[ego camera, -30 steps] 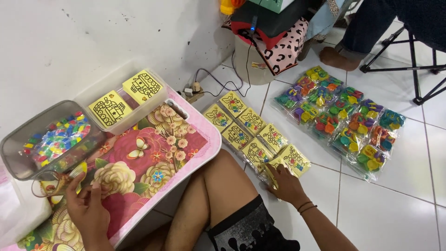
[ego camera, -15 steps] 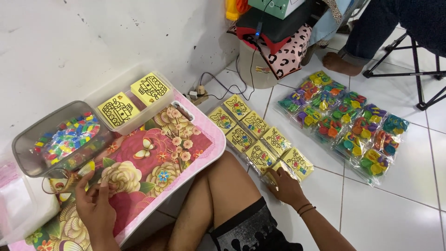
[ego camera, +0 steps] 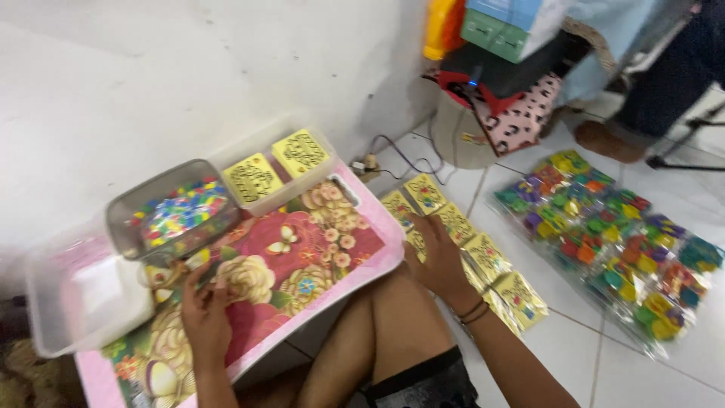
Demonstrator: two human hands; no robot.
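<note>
Resting flat and open, the right hand [ego camera: 438, 264] presses yellow printed packets [ego camera: 483, 257] on the white tiled floor [ego camera: 680, 378]. The left hand [ego camera: 202, 313], fingers loosely curled, touches the floral pink board [ego camera: 302, 249] beside a clear plastic box [ego camera: 172, 215] of colourful beads.

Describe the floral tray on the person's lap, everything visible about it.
The floral tray is a flat rectangular board with a pink rim and rounded corners, printed with large cream and pink flowers, green leaves and a butterfly on a red ground. It looks like smooth plastic. It lies tilted across the person's knee, near the white wall. The left hand rests on its surface. A clear tub of coloured beads and a clear tub of yellow cards sit at its far edge.
</note>
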